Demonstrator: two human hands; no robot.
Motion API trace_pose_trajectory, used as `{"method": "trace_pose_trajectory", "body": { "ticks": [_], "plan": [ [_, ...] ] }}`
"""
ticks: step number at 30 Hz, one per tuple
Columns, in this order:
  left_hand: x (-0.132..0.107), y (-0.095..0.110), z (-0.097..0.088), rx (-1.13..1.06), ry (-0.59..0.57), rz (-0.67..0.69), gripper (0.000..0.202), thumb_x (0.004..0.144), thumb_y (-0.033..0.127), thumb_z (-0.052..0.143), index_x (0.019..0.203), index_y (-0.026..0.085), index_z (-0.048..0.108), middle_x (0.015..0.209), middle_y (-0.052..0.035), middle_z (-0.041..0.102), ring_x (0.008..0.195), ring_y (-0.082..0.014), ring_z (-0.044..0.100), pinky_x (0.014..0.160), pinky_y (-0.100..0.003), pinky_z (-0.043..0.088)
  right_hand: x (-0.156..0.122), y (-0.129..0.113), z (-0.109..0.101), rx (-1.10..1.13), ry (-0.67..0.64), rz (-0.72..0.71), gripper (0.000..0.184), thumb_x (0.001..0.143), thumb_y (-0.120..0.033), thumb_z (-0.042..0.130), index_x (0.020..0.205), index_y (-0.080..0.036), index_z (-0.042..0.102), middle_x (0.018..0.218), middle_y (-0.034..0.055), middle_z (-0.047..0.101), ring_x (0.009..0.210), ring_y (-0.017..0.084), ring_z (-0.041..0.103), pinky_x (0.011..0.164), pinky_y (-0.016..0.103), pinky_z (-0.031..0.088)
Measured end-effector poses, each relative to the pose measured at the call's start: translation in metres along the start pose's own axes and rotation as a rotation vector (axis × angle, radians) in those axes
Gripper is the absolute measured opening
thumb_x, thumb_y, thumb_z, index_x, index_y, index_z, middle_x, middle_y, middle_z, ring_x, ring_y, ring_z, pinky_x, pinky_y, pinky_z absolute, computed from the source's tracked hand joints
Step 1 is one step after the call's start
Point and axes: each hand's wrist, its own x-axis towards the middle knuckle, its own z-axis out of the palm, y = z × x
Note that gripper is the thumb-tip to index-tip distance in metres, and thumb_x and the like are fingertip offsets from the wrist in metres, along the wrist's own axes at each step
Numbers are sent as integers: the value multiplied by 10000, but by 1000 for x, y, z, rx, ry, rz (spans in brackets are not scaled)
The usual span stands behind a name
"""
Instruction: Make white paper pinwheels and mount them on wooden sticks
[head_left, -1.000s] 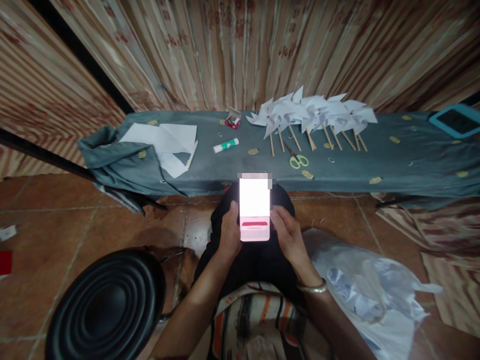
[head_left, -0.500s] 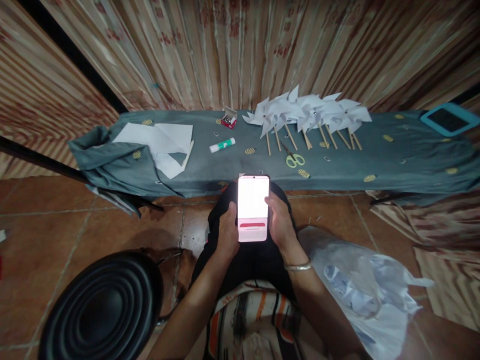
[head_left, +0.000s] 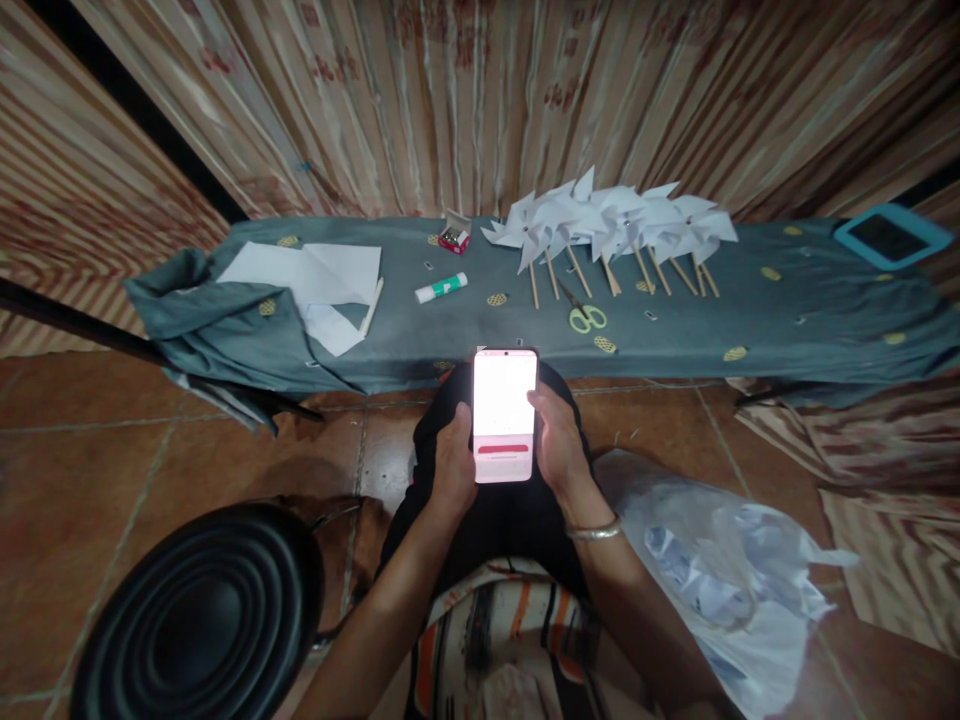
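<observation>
A smartphone [head_left: 505, 415] with a bright screen stands upright above my lap, gripped from both sides. My left hand [head_left: 454, 460] is closed on its left edge, the thumb pointing up along it. Along the right edge my right hand [head_left: 559, 445] holds it too, with the thumb at the screen's border; a bracelet circles that wrist. The fingers behind the phone are hidden. Beyond it, on the cloth-covered bench [head_left: 480, 340], lie green-handled scissors [head_left: 587, 318], a glue stick [head_left: 441, 288] and a row of white paper pinwheels [head_left: 611, 225] on wooden sticks.
White paper sheets [head_left: 337, 275] and a small open red box [head_left: 454, 234] rest on the bench, with a blue-framed tablet [head_left: 891, 238] at its right end. A black round stool [head_left: 202, 620] is on my left, a plastic bag [head_left: 720, 580] on my right. Curtains hang behind.
The view has shifted very slightly, so the bench and its things sit a little further left. Both hands keep the same hold on the smartphone.
</observation>
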Motion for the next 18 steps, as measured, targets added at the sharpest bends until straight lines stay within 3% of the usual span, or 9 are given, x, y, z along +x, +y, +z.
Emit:
{"method": "trace_pose_trajectory", "body": {
  "ticks": [12,18],
  "plan": [
    [1,-6,-3,11,-15,5,640,841,683,430,794,115,721,724,-80,734,700,-216,679,625,-292,484,-3,-8,4,3,-21,15,260,767,-354,612,921,-173,719,808,26,742,860,239,665,704,313,507],
    [0,-1,0,-32,-16,-35,652,809,707,462,796,107,718,704,-72,729,657,-206,666,599,-288,470,-3,-5,0,-11,-8,8,276,772,-366,595,933,-174,709,901,29,738,877,232,654,726,317,494]
  ]
}}
